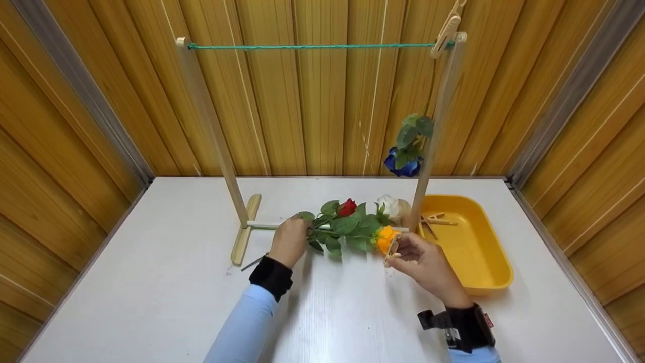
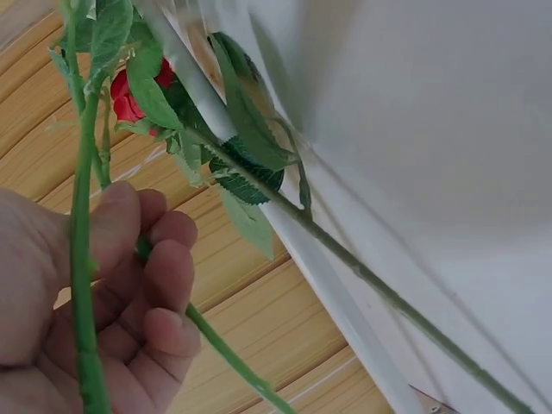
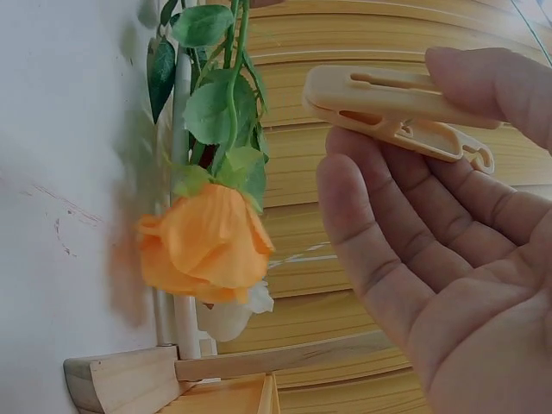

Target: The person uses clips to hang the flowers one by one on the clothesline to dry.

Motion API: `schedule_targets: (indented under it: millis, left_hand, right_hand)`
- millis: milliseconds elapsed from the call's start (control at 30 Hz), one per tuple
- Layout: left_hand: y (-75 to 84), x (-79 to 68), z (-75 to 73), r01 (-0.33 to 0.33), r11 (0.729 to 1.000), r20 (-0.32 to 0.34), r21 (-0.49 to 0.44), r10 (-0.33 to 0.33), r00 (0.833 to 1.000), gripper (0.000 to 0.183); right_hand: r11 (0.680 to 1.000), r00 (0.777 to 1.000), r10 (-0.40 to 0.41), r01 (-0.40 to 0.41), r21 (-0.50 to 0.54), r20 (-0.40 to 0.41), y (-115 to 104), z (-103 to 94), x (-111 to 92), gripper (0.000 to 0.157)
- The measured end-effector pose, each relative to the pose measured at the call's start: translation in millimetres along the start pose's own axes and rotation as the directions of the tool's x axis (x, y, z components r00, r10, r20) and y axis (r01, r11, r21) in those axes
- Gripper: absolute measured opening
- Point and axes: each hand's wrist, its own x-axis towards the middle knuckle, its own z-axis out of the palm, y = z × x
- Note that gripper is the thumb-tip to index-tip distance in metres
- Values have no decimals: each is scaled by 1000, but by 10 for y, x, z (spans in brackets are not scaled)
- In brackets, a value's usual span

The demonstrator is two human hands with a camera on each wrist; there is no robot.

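My left hand (image 1: 291, 241) pinches a green flower stem (image 2: 224, 349) between thumb and curled fingers; another green stem (image 2: 84, 250) crosses in front of the thumb's base. Leafy stems run rightward from it to a red rose (image 1: 347, 207), an orange rose (image 1: 385, 239) and a white flower (image 1: 388, 205). Which flower the pinched stem belongs to I cannot tell. A darker stem (image 2: 379, 285) slants past the fingers, outside the grip. Beside the orange rose, my right hand (image 1: 424, 261) holds a light wooden-coloured clothespin (image 3: 388, 108) between thumb and fingers.
A wooden frame (image 1: 216, 131) carries a green cord (image 1: 312, 47) across its top. At the cord's right end, a clothespin (image 1: 447, 35) holds a blue rose (image 1: 403, 162) hanging head down. A yellow basin (image 1: 476, 252) with several clothespins (image 1: 438, 220) stands right of the frame.
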Motion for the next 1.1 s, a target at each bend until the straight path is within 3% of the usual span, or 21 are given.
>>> schedule_targets:
  millis: [167,400,700,867,1100]
  left_hand:
    - [-22,-22,22,2,998,-7,-61,-2,1000,12]
    - [-33,-39,-7,43,990,35,-136,-38,999,20]
    - [-85,-107,55,41,983,15,-178,-39,999,38]
    - [-85,-109,56,52,986,5,-157,-52,999,50]
    - [-75,-113,14,36,991,-25,-131,-40,999,35]
  right_hand:
    - [1000,1000,5,-5,7,0,1,1,-3,28]
    - [1000,1000,5,-5,-9,-3,-6,0,-2,29]
    - [1000,1000,-26,26,-8,6,-3,6,-9,28]
    - [999,999,-36,36,-12,8,4,9,-9,27]
    - [1000,1000,-15,15,-18,4,1,7,-10,29]
